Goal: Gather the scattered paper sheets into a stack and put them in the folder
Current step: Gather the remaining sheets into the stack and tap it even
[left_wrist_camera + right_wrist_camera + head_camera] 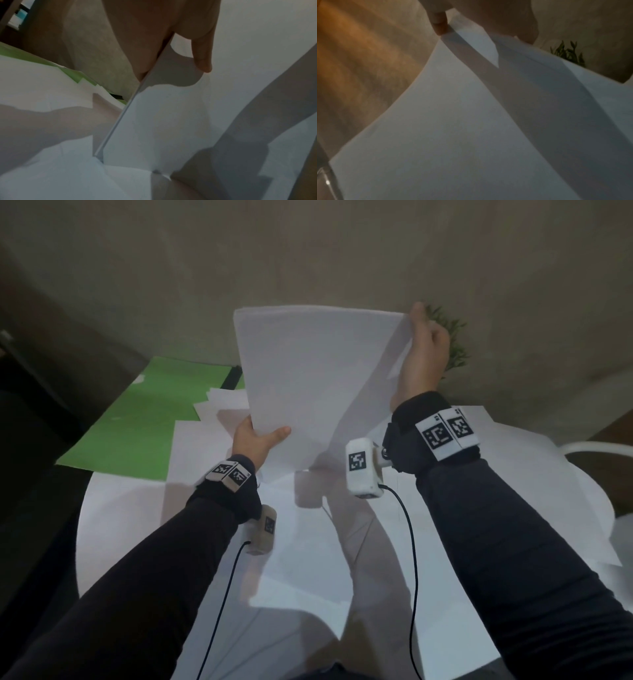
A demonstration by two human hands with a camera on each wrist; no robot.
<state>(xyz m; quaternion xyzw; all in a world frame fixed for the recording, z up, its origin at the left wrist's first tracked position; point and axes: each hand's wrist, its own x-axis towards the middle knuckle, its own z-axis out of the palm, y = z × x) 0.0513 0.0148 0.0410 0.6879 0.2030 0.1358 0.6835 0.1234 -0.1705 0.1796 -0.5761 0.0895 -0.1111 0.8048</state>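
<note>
A stack of white paper sheets (308, 371) is held upright above the table. My left hand (257, 438) grips its lower left edge, thumb across the front. In the left wrist view the stack (171, 115) shows several sheet edges and the thumb lies on its face. My right hand (426, 344) pinches the stack's top right corner. In the right wrist view the sheets (453, 121) bend below the fingers. A green folder (147, 412) lies flat at the table's back left, with loose white sheets (219, 405) overlapping its right side. More sheets (308, 542) cover the table below.
The round white table (85, 542) stands against a beige wall (308, 251). A green plant (452, 344) sits behind my right hand. A white chair back (599, 448) shows at the right. Dark floor lies to the left.
</note>
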